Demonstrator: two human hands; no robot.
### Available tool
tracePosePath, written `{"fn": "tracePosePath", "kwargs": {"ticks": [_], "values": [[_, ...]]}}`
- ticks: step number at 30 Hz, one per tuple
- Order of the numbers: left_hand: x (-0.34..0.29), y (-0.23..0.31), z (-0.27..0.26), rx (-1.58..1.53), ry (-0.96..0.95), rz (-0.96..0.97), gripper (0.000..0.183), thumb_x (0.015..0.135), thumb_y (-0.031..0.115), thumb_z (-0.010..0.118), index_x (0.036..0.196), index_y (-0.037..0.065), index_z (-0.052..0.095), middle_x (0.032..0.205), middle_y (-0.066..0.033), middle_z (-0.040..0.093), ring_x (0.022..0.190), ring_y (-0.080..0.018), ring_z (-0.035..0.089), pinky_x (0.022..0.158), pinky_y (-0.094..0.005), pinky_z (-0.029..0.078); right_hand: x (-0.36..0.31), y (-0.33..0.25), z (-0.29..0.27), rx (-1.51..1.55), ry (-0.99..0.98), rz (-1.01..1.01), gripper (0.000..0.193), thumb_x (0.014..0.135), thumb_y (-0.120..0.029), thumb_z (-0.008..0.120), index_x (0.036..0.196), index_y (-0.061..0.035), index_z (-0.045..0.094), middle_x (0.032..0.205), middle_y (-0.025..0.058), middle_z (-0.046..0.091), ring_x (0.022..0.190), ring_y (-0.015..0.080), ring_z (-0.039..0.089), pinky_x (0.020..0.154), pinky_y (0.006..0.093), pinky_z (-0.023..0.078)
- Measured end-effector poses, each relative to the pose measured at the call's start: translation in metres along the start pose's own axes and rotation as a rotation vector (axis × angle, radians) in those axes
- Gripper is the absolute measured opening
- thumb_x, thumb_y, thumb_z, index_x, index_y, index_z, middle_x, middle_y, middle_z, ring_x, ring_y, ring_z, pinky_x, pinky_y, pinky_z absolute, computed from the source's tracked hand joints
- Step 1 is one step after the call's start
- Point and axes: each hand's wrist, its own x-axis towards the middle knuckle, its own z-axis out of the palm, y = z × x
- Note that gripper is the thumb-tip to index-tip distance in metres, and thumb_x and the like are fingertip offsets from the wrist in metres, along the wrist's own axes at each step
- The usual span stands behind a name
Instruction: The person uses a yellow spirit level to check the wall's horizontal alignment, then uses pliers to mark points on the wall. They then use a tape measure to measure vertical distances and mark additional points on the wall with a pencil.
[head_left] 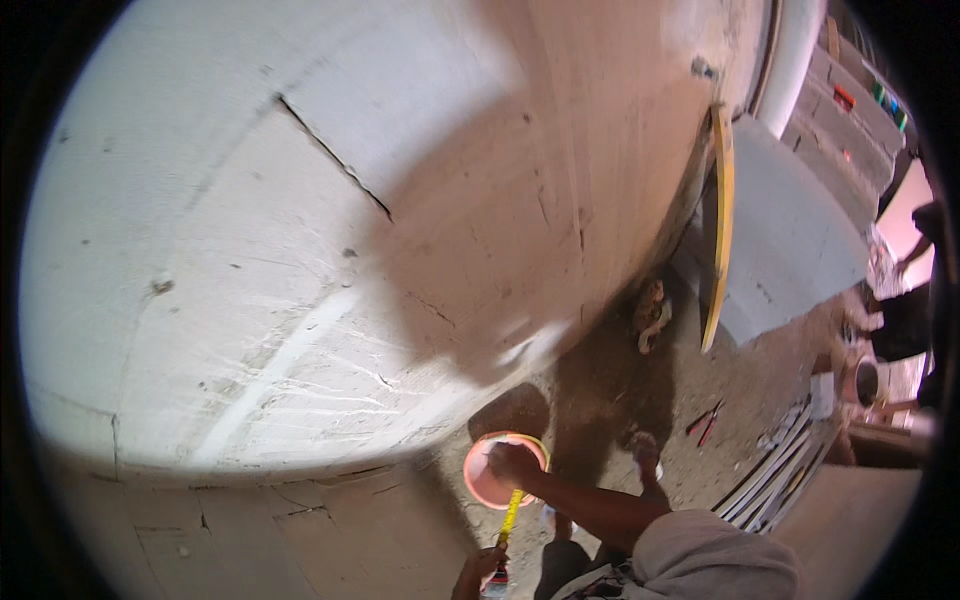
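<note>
My left hand (478,571), low in the view, is closed around the case of a tape measure (496,583). From the case a yellow tape blade (511,514) runs up to my right hand (513,466). The right hand is closed at the upper part of the blade, above a pinkish-orange bucket (477,483) on the floor, and covers part of its opening. Along the bucket's right rim runs a thin yellow line; I cannot tell whether it is more of the blade. The fingertips of the right hand are dark and hard to make out.
A large pale plastered wall (300,250) with cracks fills the left and top. Against it leans a yellow bar (720,230) beside a grey sheet (790,240). Red-handled pliers (708,425) and long metal strips (770,480) lie on the floor. Another person (905,320) is at far right.
</note>
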Motion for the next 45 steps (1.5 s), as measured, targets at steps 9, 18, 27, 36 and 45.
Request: {"fn": "tracePosePath", "kwargs": {"ticks": [9,18,27,36,45], "values": [[-0.022,0.105,0.089,-0.006,-0.056,0.290,0.064,0.098,0.061,0.049,0.083,0.003,0.072,0.072,-0.0044,0.067,0.068,-0.0130,0.063,0.065,-0.0314,0.050,-0.189,0.103,-0.263,-0.111,0.201,0.781,0.039,0.088,-0.035,0.061,0.108,-0.0031,0.068,0.101,0.0251,0.069,0.100,0.0420,0.066,0.089,0.0477,0.051],[-0.052,0.224,0.215,-0.654,-0.203,0.369,0.053,0.100,0.051,0.052,0.096,0.000,0.065,0.082,-0.0111,0.068,0.072,-0.0222,0.069,0.071,-0.0366,0.057,-0.194,0.045,-0.359,-0.144,0.142,0.370,0.047,0.086,-0.048,0.066,0.102,-0.0040,0.071,0.096,0.0217,0.071,0.093,0.0406,0.068,0.082,0.0461,0.053],[-0.083,0.283,0.291,-0.704,-0.108,0.544,0.057,0.100,0.056,0.050,0.097,0.003,0.072,0.084,-0.0070,0.070,0.074,-0.0138,0.066,0.066,-0.0295,0.053,-0.208,-0.014,-0.369,-0.071,-0.286,0.308,0.066,0.089,-0.065,0.058,0.111,-0.0039,0.068,0.091,0.0199,0.072,0.085,0.0336,0.071,0.077,0.0431,0.053],[-0.088,0.273,0.298,-0.456,-0.179,0.702,0.055,0.100,0.055,0.051,0.096,0.005,0.075,0.081,-0.0022,0.068,0.073,-0.0107,0.060,0.069,-0.0276,0.049,-0.182,-0.027,-0.406,-0.055,0.185,0.124,0.043,0.091,-0.039,0.068,0.112,-0.0022,0.066,0.092,0.0156,0.072,0.083,0.0243,0.070,0.077,0.0371,0.053],[-0.076,0.270,0.262,-0.330,-0.142,0.892,0.047,0.104,0.046,0.047,0.085,0.008,0.067,0.075,0.0019,0.059,0.070,-0.0075,0.053,0.066,-0.0269,0.045,-0.101,-0.099,-0.408,0.009,0.244,-0.131,0.038,0.088,-0.031,0.073,0.110,-0.0008,0.066,0.089,0.0151,0.072,0.083,0.0189,0.068,0.077,0.0335,0.052]]}}
